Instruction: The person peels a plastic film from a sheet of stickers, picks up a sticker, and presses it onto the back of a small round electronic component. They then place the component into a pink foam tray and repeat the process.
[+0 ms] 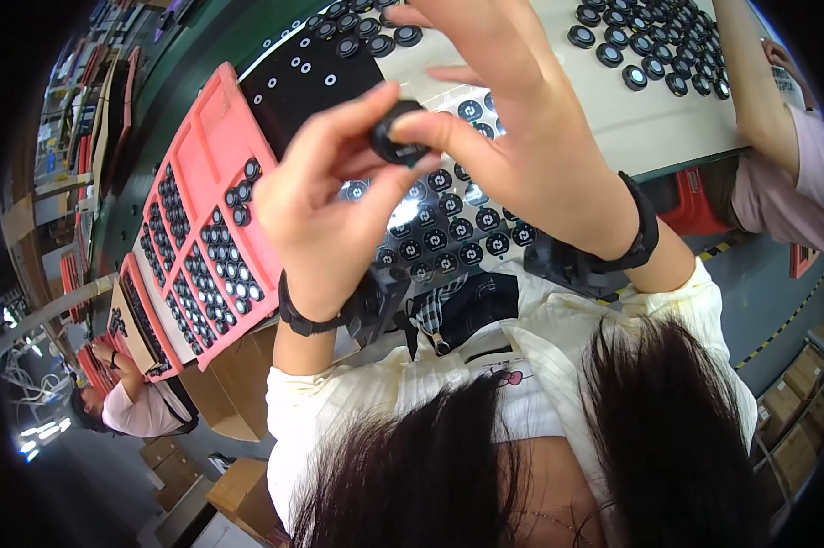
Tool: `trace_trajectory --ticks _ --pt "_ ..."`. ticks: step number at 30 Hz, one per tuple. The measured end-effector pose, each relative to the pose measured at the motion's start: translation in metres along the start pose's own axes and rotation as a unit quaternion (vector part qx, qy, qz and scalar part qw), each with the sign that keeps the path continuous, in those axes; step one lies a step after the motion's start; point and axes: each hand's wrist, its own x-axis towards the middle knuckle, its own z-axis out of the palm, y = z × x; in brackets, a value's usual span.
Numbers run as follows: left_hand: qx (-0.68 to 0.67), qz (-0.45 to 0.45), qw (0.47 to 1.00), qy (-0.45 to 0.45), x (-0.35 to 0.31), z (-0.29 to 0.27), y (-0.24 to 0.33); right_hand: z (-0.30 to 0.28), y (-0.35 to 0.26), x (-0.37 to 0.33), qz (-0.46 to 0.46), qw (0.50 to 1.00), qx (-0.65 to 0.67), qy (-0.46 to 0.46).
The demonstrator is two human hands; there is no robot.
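Over the bench, my left hand point(325, 196) pinches a small black round part point(399, 135) between its fingers. The thumb of my right hand point(512, 119) presses on the same part, while its other fingers stretch out, spread apart above it. Below both hands lies a shiny sheet point(407, 215) bearing rows of round black stickers with pale marks. A black sheet point(343, 114) with a few white rings is just beyond my left hand. What the thumb covers on the part is hidden.
A pink divided tray point(213, 119) on the left holds many black round parts. More such parts point(654, 55) stand at the far right, and others point(366, 27) at the far middle. A co-worker's arm point(750, 82) reaches in at right; another person point(142, 397) works at left.
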Motion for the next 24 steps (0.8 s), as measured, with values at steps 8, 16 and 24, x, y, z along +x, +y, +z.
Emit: trace_trajectory --ticks 8,16,24 --pt "-0.305 -0.232 0.923 -0.018 0.026 -0.026 -0.05 -0.014 0.049 -0.022 0.028 0.991 0.068 0.11" --pt "-0.126 -0.275 0.947 -0.11 0.102 -0.076 -0.16 -0.024 0.051 -0.036 0.111 0.989 -0.048 0.084" --pt "0.318 0.013 0.944 -0.083 0.117 -0.05 -0.194 -0.028 0.057 -0.039 0.159 0.986 -0.051 0.02"
